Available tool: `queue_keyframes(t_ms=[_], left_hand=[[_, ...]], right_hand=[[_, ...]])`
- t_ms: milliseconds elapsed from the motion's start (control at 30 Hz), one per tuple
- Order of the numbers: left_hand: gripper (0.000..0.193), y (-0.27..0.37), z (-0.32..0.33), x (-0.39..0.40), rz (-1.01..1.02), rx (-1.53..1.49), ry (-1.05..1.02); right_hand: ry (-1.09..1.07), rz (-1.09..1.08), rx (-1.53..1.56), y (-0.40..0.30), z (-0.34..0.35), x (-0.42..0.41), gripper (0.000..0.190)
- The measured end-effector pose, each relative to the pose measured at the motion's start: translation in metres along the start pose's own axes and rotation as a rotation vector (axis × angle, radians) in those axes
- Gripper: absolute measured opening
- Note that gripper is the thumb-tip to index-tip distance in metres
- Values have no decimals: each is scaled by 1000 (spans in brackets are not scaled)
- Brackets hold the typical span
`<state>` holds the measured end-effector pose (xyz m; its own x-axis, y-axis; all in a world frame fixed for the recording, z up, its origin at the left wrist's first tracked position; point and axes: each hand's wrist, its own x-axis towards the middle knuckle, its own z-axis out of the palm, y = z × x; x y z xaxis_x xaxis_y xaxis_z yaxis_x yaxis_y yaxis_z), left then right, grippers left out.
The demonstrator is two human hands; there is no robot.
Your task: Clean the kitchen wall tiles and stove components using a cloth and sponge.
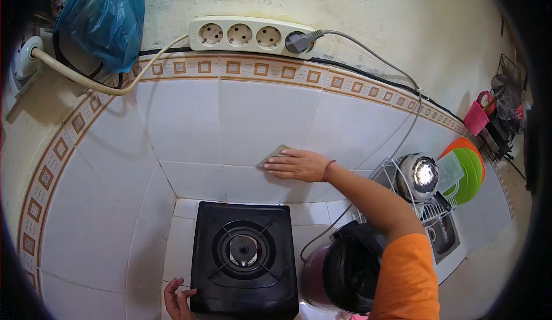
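My right hand (297, 165) lies flat on a greenish cleaning pad (272, 156), pressing it against the white wall tiles (267, 108) above the stove. The pad sticks out past my fingertips; the rest is hidden under the hand. Down at the bottom left, my left hand (177, 299) has its fingers apart and slightly bent beside the front left edge of a black single-burner stove (243, 290). It holds nothing that I can see, and its lower part is cut off by the frame.
Right of the stove stands a rice cooker (353, 272), its grey cord rising to a power strip (254, 37) on the wall. Further right are a dish rack (427, 212) with a metal pot (418, 177) and green plates (468, 175), and a sink (444, 236). A blue plastic bag (108, 22) hangs upper left.
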<state>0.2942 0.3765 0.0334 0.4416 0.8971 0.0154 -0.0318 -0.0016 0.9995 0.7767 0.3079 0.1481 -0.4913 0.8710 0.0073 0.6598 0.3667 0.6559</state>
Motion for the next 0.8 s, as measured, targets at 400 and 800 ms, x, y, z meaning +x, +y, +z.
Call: queue_keyframes(t_ms=[400, 800], left_hand=[[36, -2, -4, 0, 66, 45, 84], [36, -13, -8, 3, 30, 8, 88]], right_hand=[[-179, -145, -11, -31, 42, 8, 42], [-238, -223, -21, -42, 62, -25, 38]])
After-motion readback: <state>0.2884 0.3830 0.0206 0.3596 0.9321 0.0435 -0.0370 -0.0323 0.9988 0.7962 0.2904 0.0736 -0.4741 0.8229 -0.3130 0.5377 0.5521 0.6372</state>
